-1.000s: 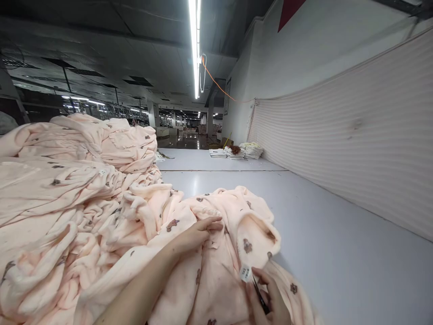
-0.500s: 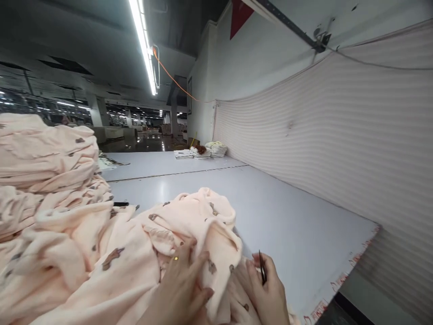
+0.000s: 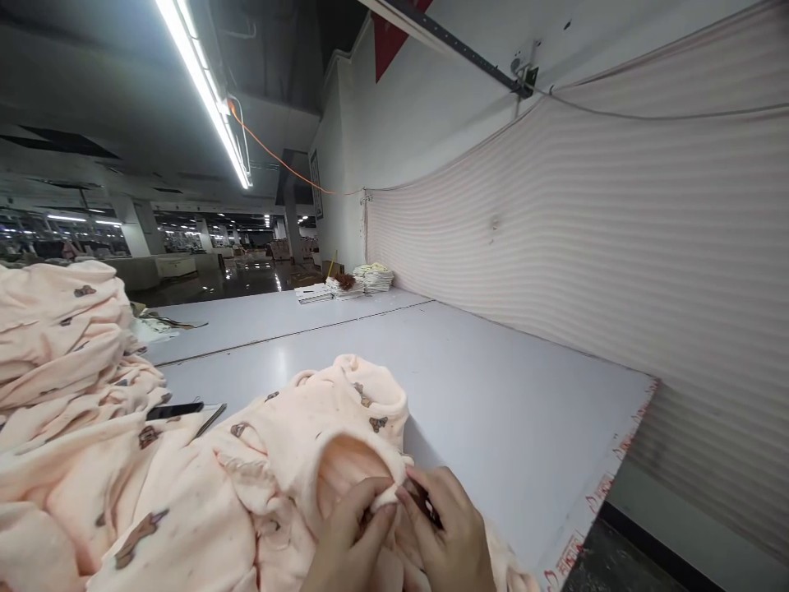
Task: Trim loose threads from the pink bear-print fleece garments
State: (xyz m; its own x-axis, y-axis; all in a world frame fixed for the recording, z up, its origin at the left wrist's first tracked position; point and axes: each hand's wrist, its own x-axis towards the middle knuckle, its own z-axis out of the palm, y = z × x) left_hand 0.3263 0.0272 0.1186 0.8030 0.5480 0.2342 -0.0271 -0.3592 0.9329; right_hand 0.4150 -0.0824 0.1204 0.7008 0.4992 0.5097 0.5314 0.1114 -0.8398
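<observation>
the pink garment (image 3: 289, 423) w/ brown printed figures lies on the near part of the grey table (image 3: 493, 395), in lower middle of the view. its bottom is cut off by the frame edge, & on the left it is hard to say where it ends and the pink heap (image 3: 62, 337) begins; the heap is also cut off at left.

the l. hand (image 3: 351, 538) pinches the edge of the garment's round opening btw thumb and bent forefinger, grip narrow; its other fingers are mostly hidden. the r. hand (image 3: 456, 526) is just beside, thumb and forefinger at the same edge, fingers curled around a dark tool (image 3: 430, 507). only a small pt. of this tool shows, so its type & its tips i cannot tell. both wrists are out of frame.

near the heap lies a dark flat object (image 3: 176, 409), partly covered by cloth prob. at the far end, white stacks (image 3: 373, 278) and a red-brown item (image 3: 343, 281) are too small to make out. the room background is dim, details unclear.
</observation>
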